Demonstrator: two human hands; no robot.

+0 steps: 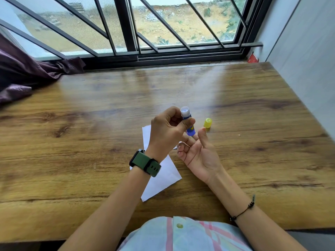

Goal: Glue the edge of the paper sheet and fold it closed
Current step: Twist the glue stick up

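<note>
A blue glue stick (187,119) with its white top uncapped is held upright above the table by my left hand (167,131), thumb and fingers closed round its barrel. My right hand (197,153) is palm up just below it, and its fingertips touch the stick's bottom end. The yellow cap (208,123) stands on the table right of the stick. A white paper sheet (163,176) lies flat under my left wrist, largely covered by my hands and arm.
The wooden table (90,133) runs to a barred window (145,33) at the back. A dark purple curtain (27,73) drapes onto the far left corner. A grey wall (308,60) borders the right side, with a small red object (252,58) on the sill.
</note>
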